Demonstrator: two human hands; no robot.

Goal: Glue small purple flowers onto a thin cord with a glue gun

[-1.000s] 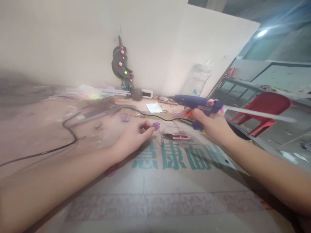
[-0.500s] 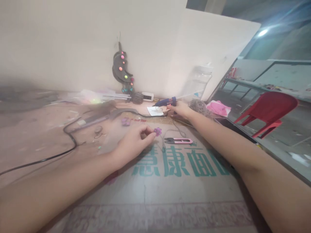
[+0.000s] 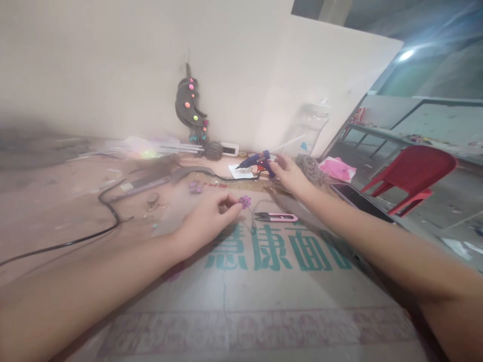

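My left hand point(image 3: 209, 216) is closed in a pinch on a small purple flower point(image 3: 245, 202) near the middle of the table. A thin grey cord point(image 3: 253, 221) trails by the flower. My right hand point(image 3: 290, 173) is at the rear of a blue glue gun point(image 3: 256, 160), fingers apart and not wrapped round its handle; whether a fingertip still touches it is hard to see. The gun's nozzle points down at a white paper point(image 3: 240, 172). Pink thread snips point(image 3: 277, 217) lie just right of the flower. Another purple flower point(image 3: 195, 187) is beyond my left hand.
A black cable point(image 3: 115, 221) crosses the left side. Glue sticks point(image 3: 181, 148) lie at the back, below a grey moon ornament point(image 3: 186, 103) on the wall. Grey yarn point(image 3: 309, 168), a clear bottle point(image 3: 313, 123), pink cloth point(image 3: 337, 169) and a phone point(image 3: 362, 201) are at right.
My right hand has drawn back to the right from the glue gun, whose handle now shows and whose body is tilted nozzle-down. My left hand keeps its pinch on the flower.
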